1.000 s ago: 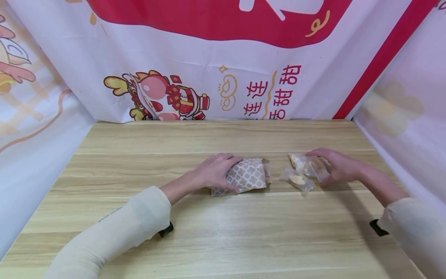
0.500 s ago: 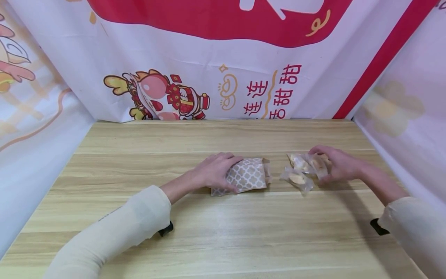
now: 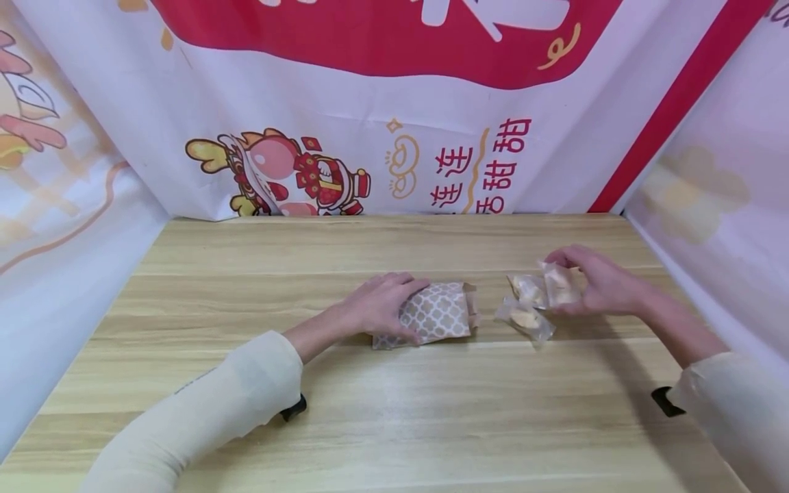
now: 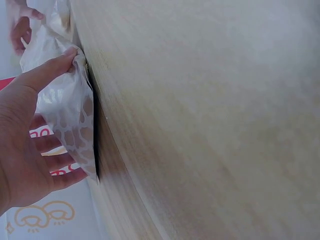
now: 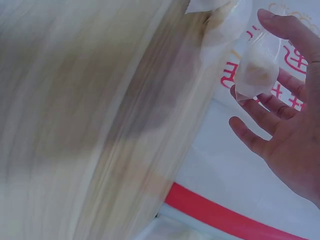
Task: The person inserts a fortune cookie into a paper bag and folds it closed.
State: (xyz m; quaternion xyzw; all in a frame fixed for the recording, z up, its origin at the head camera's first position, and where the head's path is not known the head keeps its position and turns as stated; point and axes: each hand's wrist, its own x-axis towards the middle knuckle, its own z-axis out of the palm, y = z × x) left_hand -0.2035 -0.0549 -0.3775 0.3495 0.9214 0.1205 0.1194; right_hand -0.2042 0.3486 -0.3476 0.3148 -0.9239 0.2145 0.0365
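Observation:
A paper bag (image 3: 439,311) with a beige and white lattice pattern lies on its side, its mouth facing right. My left hand (image 3: 383,306) grips its closed end, thumb on the near side and fingers on the far side, as the left wrist view (image 4: 25,135) also shows. To the right, my right hand (image 3: 607,282) holds a small clear packet (image 3: 559,284) with a pale snack inside, between thumb and fingers. In the right wrist view this packet (image 5: 257,70) hangs just above the table. Two similar packets (image 3: 527,291) (image 3: 525,320) lie close by on its left.
All of it is on a wood-grain table (image 3: 394,411). A printed white and red cloth (image 3: 370,103) stands along the back edge, with more cloth on the left (image 3: 68,164) and right (image 3: 709,150) sides.
My right hand has raised its packet a little off the table and slightly toward the back, tipping it more upright. The left hand, the bag and the other two packets have stayed put.

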